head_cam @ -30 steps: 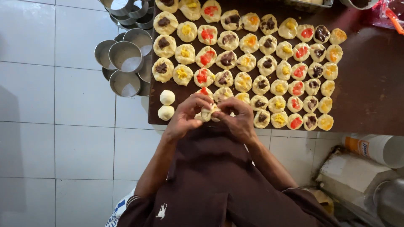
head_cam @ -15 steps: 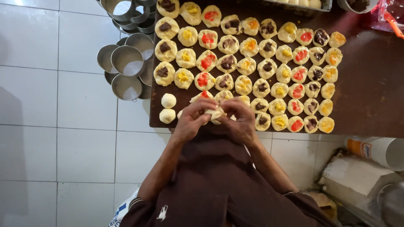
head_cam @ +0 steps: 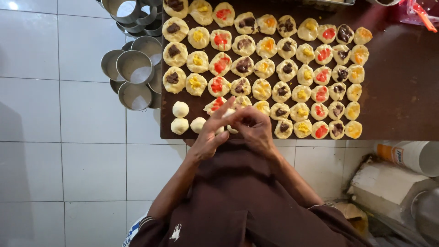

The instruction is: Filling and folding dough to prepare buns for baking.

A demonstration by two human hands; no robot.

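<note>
Left hand and right hand closed together around one small dough piece at the near edge of the brown desk. Piece mostly hidden by fingers; long axis impossible to tell. Just left, three plain dough balls; behind, rows of filled pastries.

Rows of filled dough pieces cover the tabletop across the upper middle of the frame. Three plain dough balls sit at its lower left edge. A stack of metal rings stands on the floor left of the tabletop. Both hands meet at the tabletop's near edge, lower centre.
</note>
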